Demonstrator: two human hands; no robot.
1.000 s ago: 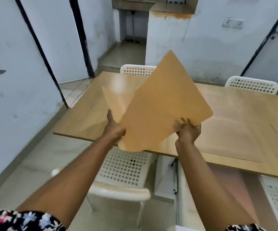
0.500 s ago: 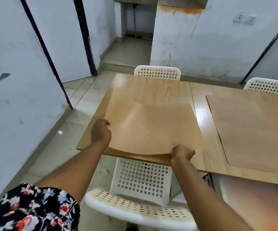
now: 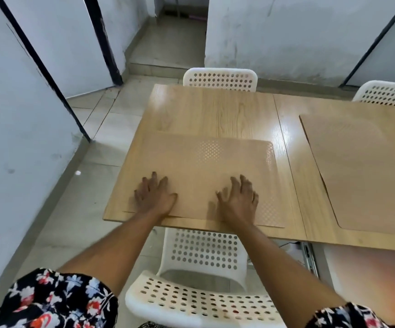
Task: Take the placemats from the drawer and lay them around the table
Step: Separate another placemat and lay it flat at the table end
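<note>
Both the left hand (image 3: 155,196) and right hand (image 3: 238,200) lie flat, fingers spread, grasping nothing, pressing a placemat (image 3: 199,176) onto the desk's (image 3: 206,110) near-left end. A second placemat (image 3: 366,166) lies to its right. Next probably comes fetching another mat for a far seat.

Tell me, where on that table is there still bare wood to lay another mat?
The far strip of the table, between the near placemat and the far white chair, is bare. A narrow bare lane runs between the two mats. The near left end is crowded: both hands press flat there, and the right placemat fills the other side.
</note>
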